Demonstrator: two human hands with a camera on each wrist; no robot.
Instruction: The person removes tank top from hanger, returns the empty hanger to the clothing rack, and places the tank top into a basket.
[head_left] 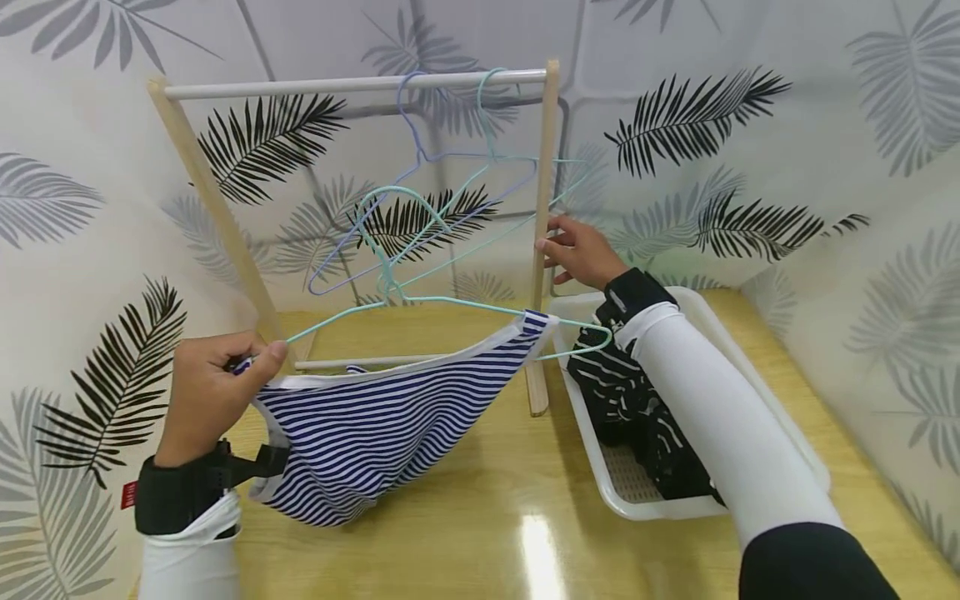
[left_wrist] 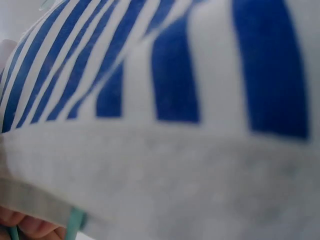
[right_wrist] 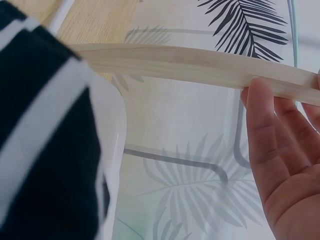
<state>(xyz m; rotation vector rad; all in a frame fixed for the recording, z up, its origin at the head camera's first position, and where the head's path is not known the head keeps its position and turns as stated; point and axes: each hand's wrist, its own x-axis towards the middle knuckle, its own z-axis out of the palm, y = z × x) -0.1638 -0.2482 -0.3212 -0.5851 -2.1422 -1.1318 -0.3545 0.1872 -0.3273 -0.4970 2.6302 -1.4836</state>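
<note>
In the head view, my left hand (head_left: 213,387) grips the left end of a mint-green clothes hanger (head_left: 465,302) together with one edge of a blue-and-white striped garment (head_left: 375,425). The garment hangs off the hanger, its other white-edged corner hooked over the right arm; its exact kind cannot be told. Stripes and a white band fill the left wrist view, where my fingertips (left_wrist: 37,227) show at the lower left. My right hand (head_left: 585,252) holds the right wooden post (head_left: 546,192) of a clothes rack, thumb on the near side (right_wrist: 262,100) and fingers behind.
A purple hanger (head_left: 420,150) and another mint-green hanger (head_left: 486,125) hang on the rack's white bar (head_left: 330,86). At the right, a white basket (head_left: 615,492) holds black-and-white striped clothing (head_left: 630,392). A leaf-patterned backdrop (head_left: 675,50) stands behind the wooden table (head_left: 465,533).
</note>
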